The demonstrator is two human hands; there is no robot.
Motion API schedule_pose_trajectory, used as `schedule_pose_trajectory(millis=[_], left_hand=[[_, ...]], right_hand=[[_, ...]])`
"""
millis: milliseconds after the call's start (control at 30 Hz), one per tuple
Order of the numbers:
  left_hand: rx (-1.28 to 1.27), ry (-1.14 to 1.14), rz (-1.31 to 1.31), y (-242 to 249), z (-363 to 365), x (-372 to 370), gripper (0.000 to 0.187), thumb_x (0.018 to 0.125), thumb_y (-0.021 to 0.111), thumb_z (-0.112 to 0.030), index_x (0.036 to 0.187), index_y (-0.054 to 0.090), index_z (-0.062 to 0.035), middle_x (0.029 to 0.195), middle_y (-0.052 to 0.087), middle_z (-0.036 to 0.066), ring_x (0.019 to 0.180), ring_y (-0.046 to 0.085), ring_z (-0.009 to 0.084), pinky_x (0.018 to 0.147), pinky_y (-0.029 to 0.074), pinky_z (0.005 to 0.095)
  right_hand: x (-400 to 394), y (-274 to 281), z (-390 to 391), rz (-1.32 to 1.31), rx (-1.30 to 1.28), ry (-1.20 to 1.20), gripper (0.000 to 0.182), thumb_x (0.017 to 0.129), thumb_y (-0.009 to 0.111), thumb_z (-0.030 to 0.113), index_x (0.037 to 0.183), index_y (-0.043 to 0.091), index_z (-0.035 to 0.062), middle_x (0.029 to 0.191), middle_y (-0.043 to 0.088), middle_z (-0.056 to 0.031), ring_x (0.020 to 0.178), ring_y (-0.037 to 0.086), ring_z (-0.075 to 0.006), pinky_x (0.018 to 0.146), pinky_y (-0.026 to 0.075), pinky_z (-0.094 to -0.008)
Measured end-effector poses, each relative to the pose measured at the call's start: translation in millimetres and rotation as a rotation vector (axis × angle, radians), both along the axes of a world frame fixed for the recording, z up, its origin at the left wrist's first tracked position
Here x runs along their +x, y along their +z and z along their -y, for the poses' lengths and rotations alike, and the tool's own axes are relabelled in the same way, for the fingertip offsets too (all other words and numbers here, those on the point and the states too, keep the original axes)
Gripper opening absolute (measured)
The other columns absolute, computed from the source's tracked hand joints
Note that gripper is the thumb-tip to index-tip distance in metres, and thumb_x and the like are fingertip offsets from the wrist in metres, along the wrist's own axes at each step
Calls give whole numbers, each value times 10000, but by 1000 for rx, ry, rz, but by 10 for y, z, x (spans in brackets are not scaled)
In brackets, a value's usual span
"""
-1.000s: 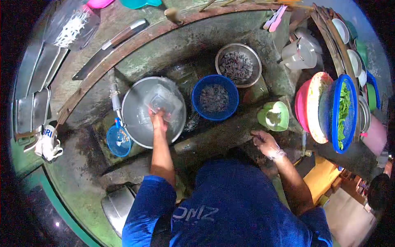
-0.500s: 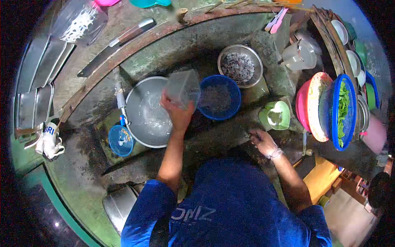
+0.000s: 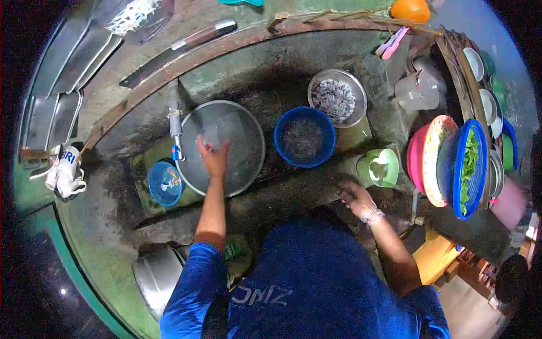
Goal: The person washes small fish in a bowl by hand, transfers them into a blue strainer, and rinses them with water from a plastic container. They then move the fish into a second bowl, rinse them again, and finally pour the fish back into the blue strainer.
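My left hand (image 3: pixel 213 159) reaches down into a large grey basin (image 3: pixel 249 175) of water, its fingers and thumb on a clear plastic container (image 3: pixel 217 134). The container is hard to make out against the water. To the right, my right hand (image 3: pixel 358 202) hangs by the concrete ledge with loosely bent fingers, dark at the tips, and nothing visible in them. A light green cup (image 3: pixel 379 168) stands just beyond that hand. Between my hands and farther back sit a blue strainer basket (image 3: pixel 305 137) and a metal bowl (image 3: pixel 339 99) of small greyish pieces.
A tap pipe (image 3: pixel 175 127) stands at the basin's left, above a small blue strainer (image 3: pixel 165 183). A long knife (image 3: pixel 178 51) lies on the back ledge. At right are a blue basket with green leaves (image 3: pixel 470 164) and a clear pitcher (image 3: pixel 418 91).
My left hand has lowered the clear container from above the basin's right side into the basin, moving left. My right hand stays near the ledge. The view has shifted slightly.
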State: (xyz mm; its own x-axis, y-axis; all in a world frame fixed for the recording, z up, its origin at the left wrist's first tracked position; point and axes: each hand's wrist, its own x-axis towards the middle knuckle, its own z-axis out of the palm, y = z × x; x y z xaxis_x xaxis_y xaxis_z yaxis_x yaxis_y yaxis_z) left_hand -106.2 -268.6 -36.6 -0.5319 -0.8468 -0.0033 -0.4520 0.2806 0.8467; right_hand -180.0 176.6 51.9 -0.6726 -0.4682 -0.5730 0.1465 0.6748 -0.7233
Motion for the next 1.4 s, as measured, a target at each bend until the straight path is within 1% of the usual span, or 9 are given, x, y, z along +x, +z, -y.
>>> schedule_pose_trajectory(millis=[133, 200, 400, 667, 733, 867, 1100, 1200, 1400], left_hand=[[926, 371, -43, -896, 433, 460, 913, 812, 710, -444, 1453, 245, 11, 1418, 380, 217, 1296, 392, 298, 1066, 322, 388], [709, 291, -34, -902, 300, 563, 856, 845, 670, -433, 1453, 255, 3, 1454, 330, 230, 1330, 356, 309, 1086, 298, 394], [-159, -214, 301, -20, -840, 878, 706, 906, 590, -352, 1464, 272, -58, 1483, 229, 304, 1372, 228, 462, 1106, 211, 548], [175, -84, 820, 344, -2090, 1182, 1118, 696, 761, -510, 1524, 60, -239, 1543, -108, 257, 1404, -80, 497, 1012, 67, 752], [200, -170, 855, 264, -2159, 1265, 1259, 631, 793, -547, 1519, -40, -227, 1519, -216, 258, 1380, -177, 509, 1004, 22, 755], [232, -233, 928, 215, -2108, 1272, 1389, 570, 839, -515, 1497, -145, -197, 1475, -298, 282, 1334, -234, 558, 976, 11, 777], [362, -302, 1027, 381, -1995, 1207, 1280, 685, 812, -412, 1490, -166, -232, 1462, -317, 286, 1323, -234, 572, 985, 8, 774], [387, -298, 1022, 360, -1978, 1220, 1254, 688, 812, -416, 1497, -131, -250, 1478, -295, 276, 1333, -215, 569, 980, 17, 782], [360, -286, 965, 288, -1988, 1294, 1248, 687, 809, -446, 1496, -127, -282, 1501, -268, 248, 1336, -183, 583, 958, 57, 804]], right_hand=[[-80, -181, 36, -97, 15, 106, 309, 936, 544, 117, 1230, 556, 26, 916, 615, -45, 774, 544, -100, 693, 477, -253], [-210, -223, 151, -84, -1, 172, 323, 903, 571, 160, 1200, 581, 32, 1191, 609, -197, 1129, 577, -322, 955, 455, -385], [-866, -331, 1038, -297, -63, 547, 334, 932, 508, 246, 1188, 591, 47, 1078, 654, -192, 987, 617, -394, 910, 477, -434], [-1295, -2111, 1959, -543, 309, 1121, 514, 908, 458, 282, 1375, 443, 69, 1375, 446, -259, 1240, 473, -411, 1037, 383, -508], [-1233, -3200, 1706, -1168, 30, 1162, 388, 898, 472, 231, 1229, 562, 49, 1177, 599, -215, 989, 614, -370, 867, 499, -469], [-1258, -3016, 1683, -596, 332, 1169, 354, 907, 451, 179, 1183, 593, 7, 1196, 600, -204, 993, 621, -341, 881, 497, -466], [-1478, -3025, 1585, -596, 297, 1253, 433, 955, 453, 320, 1216, 574, -4, 1180, 592, -262, 1076, 584, -389, 960, 446, -462], [-1336, -2358, 1634, -970, 42, 861, 466, 965, 437, 365, 1223, 570, 1, 1187, 574, -299, 1121, 556, -408, 995, 416, -444], [-2074, -2441, 1590, -453, 353, 1035, 468, 941, 433, 327, 1199, 542, -47, 1085, 615, -298, 959, 604, -440, 824, 483, -480]])
